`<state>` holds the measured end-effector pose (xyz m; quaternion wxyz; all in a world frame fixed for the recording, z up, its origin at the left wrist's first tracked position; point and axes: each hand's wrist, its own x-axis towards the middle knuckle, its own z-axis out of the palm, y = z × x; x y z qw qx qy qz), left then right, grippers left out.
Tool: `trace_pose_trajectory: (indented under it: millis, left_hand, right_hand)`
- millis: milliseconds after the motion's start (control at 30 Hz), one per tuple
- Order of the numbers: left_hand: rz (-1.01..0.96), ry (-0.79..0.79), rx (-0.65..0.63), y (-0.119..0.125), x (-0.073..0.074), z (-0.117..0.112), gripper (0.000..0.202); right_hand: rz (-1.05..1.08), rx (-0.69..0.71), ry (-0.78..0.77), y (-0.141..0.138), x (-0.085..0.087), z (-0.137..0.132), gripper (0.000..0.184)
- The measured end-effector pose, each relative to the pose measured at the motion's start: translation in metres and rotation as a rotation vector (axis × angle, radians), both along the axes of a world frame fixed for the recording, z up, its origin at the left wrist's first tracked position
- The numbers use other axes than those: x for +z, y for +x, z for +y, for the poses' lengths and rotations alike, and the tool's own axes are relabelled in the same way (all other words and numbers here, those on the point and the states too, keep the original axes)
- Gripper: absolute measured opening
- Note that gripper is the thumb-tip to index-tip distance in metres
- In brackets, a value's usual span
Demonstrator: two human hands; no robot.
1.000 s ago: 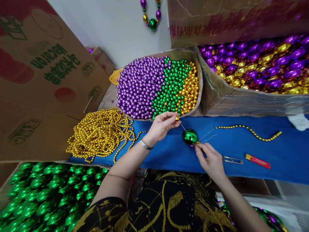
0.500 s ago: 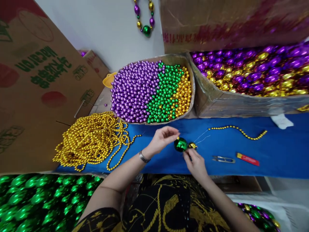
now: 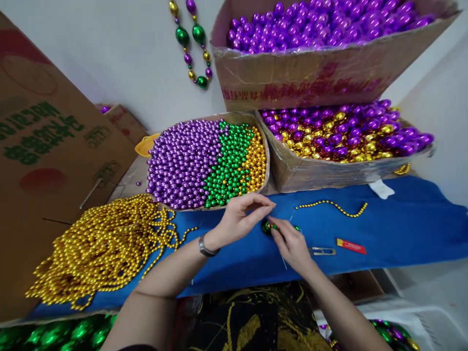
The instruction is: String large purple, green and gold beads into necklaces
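Over the blue cloth [image 3: 234, 265], my left hand [image 3: 239, 222] is closed, thumb and forefinger pinched together. Whatever sits between those fingertips is too small to make out. Just below and to the right, my right hand [image 3: 292, 243] pinches a bead string, its fingertips over small beads. A large green bead [image 3: 265, 227] shows partly beside these fingertips, and the rest is hidden. Thin pale thread [image 3: 284, 263] hangs below my right hand. Thread snips [image 3: 322, 251] lie close to my right wrist, with a red and yellow packet [image 3: 351, 245] beyond them.
A carton [image 3: 268, 178] of small purple, green and gold beads stands ahead. Gold bead strands [image 3: 106, 243] are heaped left, and a short gold strand [image 3: 331, 203] lies right. Larger cartons [image 3: 310, 80] hold purple and gold beads. A finished necklace [image 3: 202, 82] hangs on the wall.
The view has shifted, showing more of the upper carton. The large green bead, fully visible between my hands before, is now mostly behind my right fingers. My left fingertips are now above it.
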<state>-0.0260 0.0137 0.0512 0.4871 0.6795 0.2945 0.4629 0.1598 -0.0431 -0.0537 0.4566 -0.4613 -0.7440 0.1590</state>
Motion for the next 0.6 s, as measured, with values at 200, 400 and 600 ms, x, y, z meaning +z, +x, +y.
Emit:
trace_pose_trajectory:
  millis: [200, 400, 600]
  left_hand:
    - [-0.027, -0.141, -0.229, 0.023, 0.035, 0.032, 0.013]
    - [0.013, -0.119, -0.441, 0.076, 0.056, 0.113, 0.035]
    - [0.340, 0.463, -0.226, 0.193, 0.045, 0.206, 0.019]
  right_hand:
    - [0.258, 0.040, -0.165, -0.002, 0.008, 0.015, 0.016]
    - [0.476, -0.005, -0.255, 0.007, 0.002, 0.021, 0.021]
    - [0.404, 0.055, -0.208, 0.008, 0.004, 0.018, 0.016]
